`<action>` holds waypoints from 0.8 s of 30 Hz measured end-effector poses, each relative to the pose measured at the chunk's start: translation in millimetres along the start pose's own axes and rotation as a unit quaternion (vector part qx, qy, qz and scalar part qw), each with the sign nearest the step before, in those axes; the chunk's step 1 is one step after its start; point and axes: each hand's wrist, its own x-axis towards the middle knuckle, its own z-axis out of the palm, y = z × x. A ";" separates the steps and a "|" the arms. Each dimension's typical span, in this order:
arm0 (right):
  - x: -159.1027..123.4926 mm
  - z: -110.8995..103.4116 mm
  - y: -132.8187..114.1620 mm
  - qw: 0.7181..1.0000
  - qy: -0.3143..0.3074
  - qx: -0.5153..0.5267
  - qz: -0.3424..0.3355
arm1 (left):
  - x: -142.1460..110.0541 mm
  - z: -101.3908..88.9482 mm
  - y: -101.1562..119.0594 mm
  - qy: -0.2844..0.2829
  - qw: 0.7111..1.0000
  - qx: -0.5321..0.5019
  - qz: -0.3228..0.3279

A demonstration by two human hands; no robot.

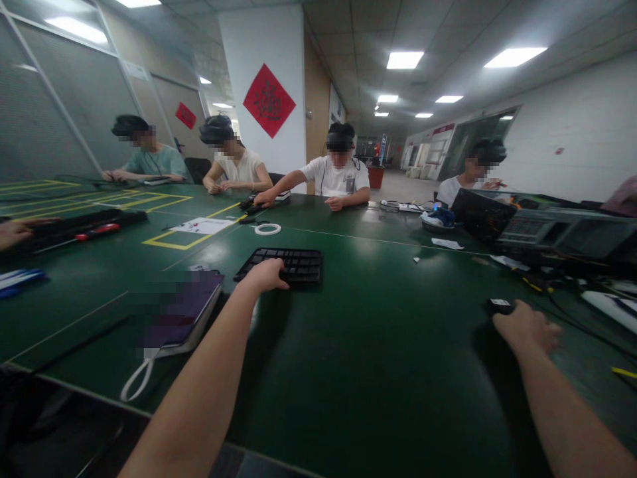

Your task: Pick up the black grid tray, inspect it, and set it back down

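A black gridded tray (304,264) lies mid-desk (378,358), slightly left; what its compartments hold is too dark to tell. The left hand (263,275) stretches to its near side, palm down, thumb low. At right, the other arm extends, the right hand (528,326) against a small black block (499,305). Whether either hand's fingers are clamped, I cannot tell.
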 end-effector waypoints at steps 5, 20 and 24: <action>-3.6 -3.8 -9.4 0.999 -0.009 -0.002 -0.043 | 2.3 3.3 -0.5 -0.003 1.000 0.001 0.005; -102.4 -7.4 -65.2 0.692 -0.473 0.533 -0.112 | -21.8 9.2 93.6 -0.042 0.860 -0.491 0.132; -126.7 -4.5 -66.7 0.613 -0.573 0.520 -0.159 | -38.3 11.2 119.3 -0.109 0.769 -0.612 0.147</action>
